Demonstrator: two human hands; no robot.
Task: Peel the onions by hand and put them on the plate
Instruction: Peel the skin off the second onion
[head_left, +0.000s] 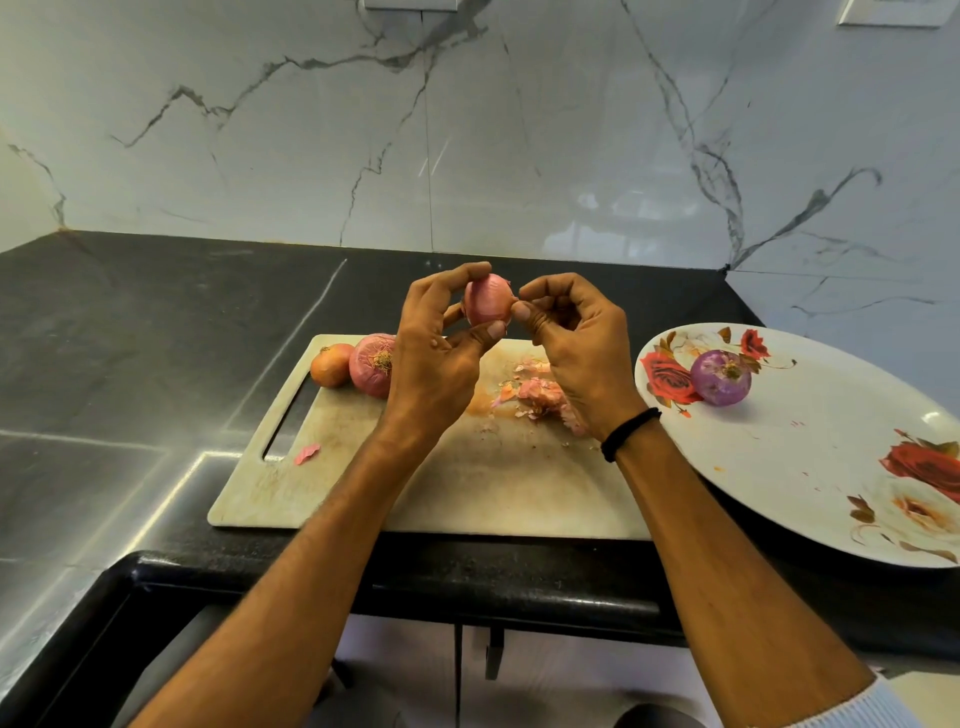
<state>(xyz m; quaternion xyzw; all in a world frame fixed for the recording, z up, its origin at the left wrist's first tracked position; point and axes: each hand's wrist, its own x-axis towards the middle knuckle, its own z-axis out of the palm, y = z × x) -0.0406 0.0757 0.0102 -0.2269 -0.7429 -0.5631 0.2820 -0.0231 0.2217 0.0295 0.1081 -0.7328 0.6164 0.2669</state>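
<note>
My left hand (441, 343) grips a pink onion (487, 299) above the cutting board, fingers over its top and thumb under it. My right hand (576, 343) pinches the onion's skin at its right side with thumb and forefinger. A peeled purple onion (721, 378) sits on the white rose-patterned plate (810, 457) at the right. Two unpeeled onions lie at the board's far left corner: a small orange-brown onion (330, 365) and a larger pink onion (370, 365).
The pale cutting board (395, 488) lies on a black counter (130, 338), with a heap of onion skins (535, 397) under my right hand and one loose scrap (306, 453) by the handle slot. A marble wall stands behind. The counter's front edge runs below the board.
</note>
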